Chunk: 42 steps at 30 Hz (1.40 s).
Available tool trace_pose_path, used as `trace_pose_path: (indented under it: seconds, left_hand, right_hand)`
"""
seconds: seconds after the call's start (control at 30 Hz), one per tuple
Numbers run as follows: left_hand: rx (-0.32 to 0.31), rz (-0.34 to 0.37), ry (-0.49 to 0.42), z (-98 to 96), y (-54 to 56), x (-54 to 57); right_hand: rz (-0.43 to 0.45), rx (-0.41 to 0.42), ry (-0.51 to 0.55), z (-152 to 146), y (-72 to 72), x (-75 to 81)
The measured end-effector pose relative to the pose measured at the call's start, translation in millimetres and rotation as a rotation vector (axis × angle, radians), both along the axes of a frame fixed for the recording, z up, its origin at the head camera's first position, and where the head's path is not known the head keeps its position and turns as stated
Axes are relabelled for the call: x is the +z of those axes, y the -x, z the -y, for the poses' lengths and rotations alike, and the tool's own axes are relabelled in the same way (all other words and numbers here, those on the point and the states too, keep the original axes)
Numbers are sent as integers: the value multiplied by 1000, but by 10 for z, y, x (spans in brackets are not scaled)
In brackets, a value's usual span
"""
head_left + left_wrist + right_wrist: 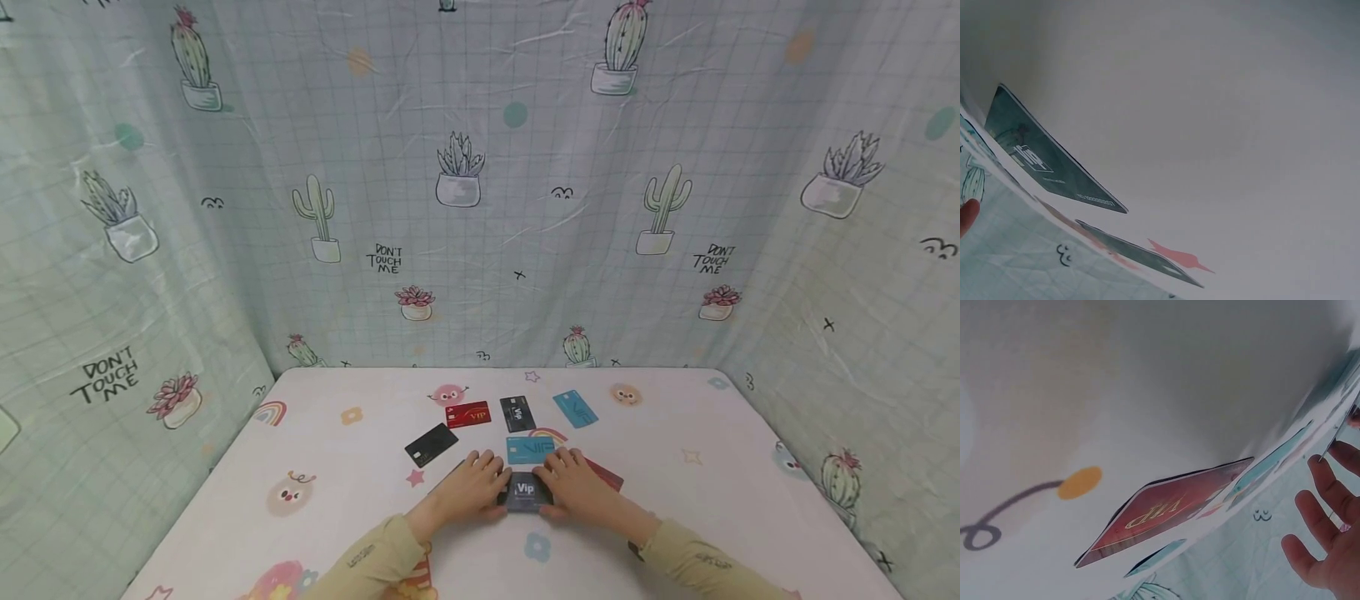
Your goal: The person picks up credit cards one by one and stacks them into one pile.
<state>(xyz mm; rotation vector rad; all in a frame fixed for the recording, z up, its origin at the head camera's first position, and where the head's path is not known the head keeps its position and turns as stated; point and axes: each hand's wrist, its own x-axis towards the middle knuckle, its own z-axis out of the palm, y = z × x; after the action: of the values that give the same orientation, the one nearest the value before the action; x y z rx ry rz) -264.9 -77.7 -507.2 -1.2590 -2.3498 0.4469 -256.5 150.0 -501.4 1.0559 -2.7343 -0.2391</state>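
Observation:
Both hands pinch a dark Vip card (525,490) by its two sides, near the middle front of the table. My left hand (471,487) holds its left side and my right hand (577,490) the right, thumbs toward the near edge. Whether more cards lie beneath it I cannot tell. In the right wrist view a thin card edge (1335,431) shows between thumb and fingers; the other fingers spread apart. Only one fingertip (967,215) appears in the left wrist view. Just beyond the hands lies a blue VIP card (530,450).
A black card (432,445), red VIP card (468,414), dark Vip card (517,413) and blue card (576,408) lie farther back. A red card (604,474) is partly behind the right hand; a dark card (1047,156) lies beside the left. Patterned curtains (480,225) surround the table.

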Motion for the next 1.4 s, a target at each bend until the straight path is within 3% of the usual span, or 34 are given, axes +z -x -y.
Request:
trace_pose_path:
  seconds: [0.93, 1.2, 1.4]
  left_hand:
    - [66, 85, -44, -117, 195, 49]
    - [44, 46, -81, -129, 285, 40]
    - [84, 115, -90, -144, 345, 35]
  right_hand:
    - [-77, -13, 37, -99, 189, 58]
    - [-75, 3, 94, -128, 266, 50]
    - [-63, 19, 122, -170, 361, 12]
